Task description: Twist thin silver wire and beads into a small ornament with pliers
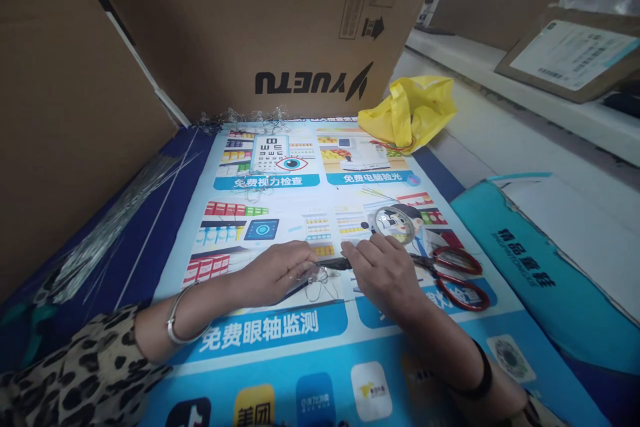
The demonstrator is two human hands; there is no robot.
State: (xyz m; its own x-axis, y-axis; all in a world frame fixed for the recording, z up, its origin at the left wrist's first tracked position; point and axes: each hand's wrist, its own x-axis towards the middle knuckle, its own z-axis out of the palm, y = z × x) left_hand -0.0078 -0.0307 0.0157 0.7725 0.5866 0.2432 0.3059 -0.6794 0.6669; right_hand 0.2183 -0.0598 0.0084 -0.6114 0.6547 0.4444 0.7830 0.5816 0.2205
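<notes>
Near the middle of the printed sheet (pixel 330 340), my left hand (pixel 283 270) is closed in a pinch on a fine, clear or wire-like piece (pixel 320 283) with thin loops hanging below. My right hand (pixel 383 270) is wrapped round a dark slim tool (pixel 336 263), whose tip points left and meets the left fingertips. Its exact kind is partly hidden by the fingers. Just right of my right hand lie scissors with red handles (pixel 463 277), their blades partly behind the hand. A round clear disc with a rim (pixel 395 223) lies beyond my right knuckles.
A large cardboard box (pixel 225 27) stands behind the sheet. Tangled wire pieces (pixel 255 121) lie along its base, and a bundle of straight wires (pixel 115 213) at left. A yellow bag (pixel 410 113) sits back right, a teal box (pixel 540 267) at right, teal-handled pliers (pixel 37 320) lower left.
</notes>
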